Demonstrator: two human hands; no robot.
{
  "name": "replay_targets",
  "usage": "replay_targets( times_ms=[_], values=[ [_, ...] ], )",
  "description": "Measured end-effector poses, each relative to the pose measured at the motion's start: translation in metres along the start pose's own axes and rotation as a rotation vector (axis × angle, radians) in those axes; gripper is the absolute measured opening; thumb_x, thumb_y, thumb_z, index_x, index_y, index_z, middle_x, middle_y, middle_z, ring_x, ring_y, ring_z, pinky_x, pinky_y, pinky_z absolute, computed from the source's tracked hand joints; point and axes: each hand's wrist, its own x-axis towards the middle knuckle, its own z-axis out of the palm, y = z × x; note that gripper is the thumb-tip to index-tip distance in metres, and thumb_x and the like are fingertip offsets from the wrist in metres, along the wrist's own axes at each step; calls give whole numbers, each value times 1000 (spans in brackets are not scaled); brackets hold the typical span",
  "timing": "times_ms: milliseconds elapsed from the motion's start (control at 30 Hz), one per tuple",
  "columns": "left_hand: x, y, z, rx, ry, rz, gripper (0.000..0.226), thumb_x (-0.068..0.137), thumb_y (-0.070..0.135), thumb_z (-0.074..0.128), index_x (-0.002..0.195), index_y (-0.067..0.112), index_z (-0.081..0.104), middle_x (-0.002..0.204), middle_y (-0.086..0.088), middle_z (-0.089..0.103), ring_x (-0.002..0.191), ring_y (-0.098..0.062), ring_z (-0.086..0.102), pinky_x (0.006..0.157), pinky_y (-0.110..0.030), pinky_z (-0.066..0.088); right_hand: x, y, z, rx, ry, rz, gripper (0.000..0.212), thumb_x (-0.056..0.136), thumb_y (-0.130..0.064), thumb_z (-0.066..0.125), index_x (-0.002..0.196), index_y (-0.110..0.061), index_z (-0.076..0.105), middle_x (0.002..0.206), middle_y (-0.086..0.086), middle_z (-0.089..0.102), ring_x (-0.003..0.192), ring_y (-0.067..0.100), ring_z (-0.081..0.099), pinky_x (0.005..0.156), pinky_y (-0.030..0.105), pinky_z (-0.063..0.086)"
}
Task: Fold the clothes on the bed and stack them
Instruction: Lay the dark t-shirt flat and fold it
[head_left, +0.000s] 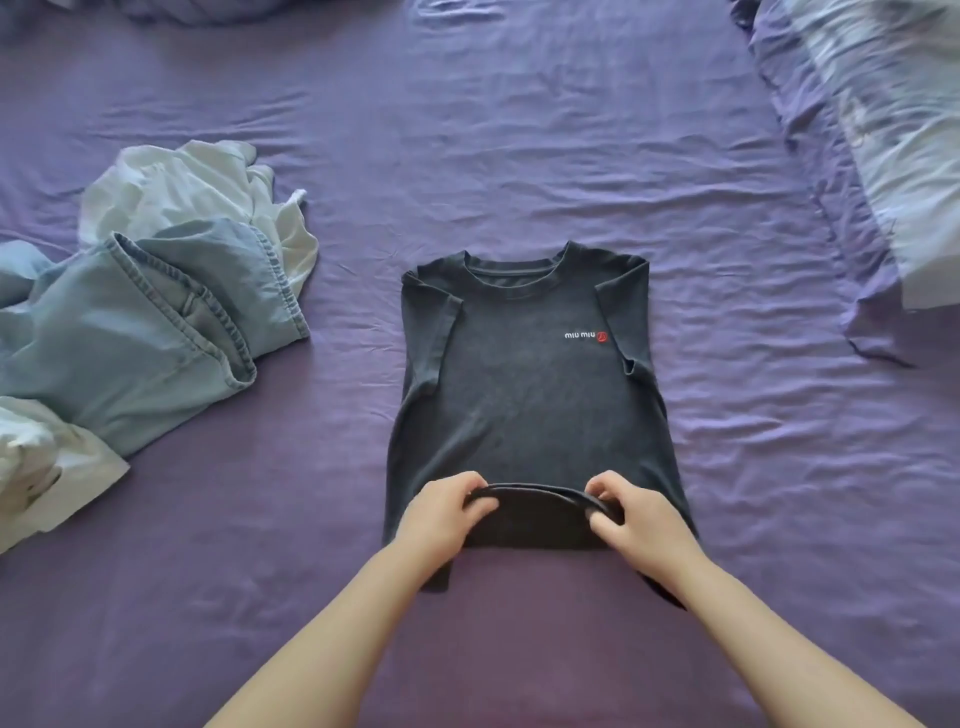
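Purple, wrinkled sheet (519, 130) covers the bed from edge to edge. On it, straight ahead of both hands, lies a dark tee (530, 395), front up, collar at the far end, both sleeves folded in over the body, a small white and red logo on the chest. The left hand (441, 512) and right hand (641, 514) sit side by side at the tee's near hem. Each hand's fingers (480, 501) are curled round the hem, thumb under and the rest over, so the edge is lifted into a shallow arch between them, a short way up over the body of the tee. Far left of the left fingers, well apart from the tee, lies an unfolded heap: blue denim (140, 332) on top, a white garment (208, 192) beyond it, and a pale cloth (47, 473) nearer. Far right of the right fingers, at the bed's edge, lies a pale printed quilt (872, 114).
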Motion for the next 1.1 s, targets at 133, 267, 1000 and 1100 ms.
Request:
replay_targets(
  times_ms=[133, 267, 1000, 1100],
  values=[
    [42, 11, -25, -28, 107, -116, 26, 84, 49, 63, 74, 27, 54, 74, 10, 58, 76, -13, 56, 67, -30, 42, 52, -14, -28, -23, 68, -2, 9, 87, -34, 60, 96, -31, 61, 82, -13, 64, 78, 12, 59, 70, 30, 46],
    [86, 22, -49, -111, 193, -115, 21, 84, 47, 64, 79, 26, 61, 77, 11, 62, 79, -14, 59, 73, -34, 47, 101, -25, -50, -35, 135, -21, 13, 87, -33, 62, 99, -30, 64, 84, -13, 64, 85, 14, 61, 72, 31, 46],
    [268, 55, -130, 323, 378, -67, 26, 87, 22, 59, 113, 22, 61, 114, -2, 59, 108, -25, 52, 86, -35, 44, 292, -38, -104, -234, 301, -117, 16, 89, -26, 59, 103, -20, 62, 102, -4, 61, 101, 20, 56, 74, 32, 44],
    [256, 61, -105, 394, 682, 219, 29, 70, 11, 69, 99, 18, 65, 96, -3, 60, 89, -26, 51, 76, -35, 40, 277, -26, -96, -263, 493, -364, 23, 81, -16, 67, 104, -14, 65, 104, 0, 63, 99, 24, 58, 84, 35, 46]
  ],
)
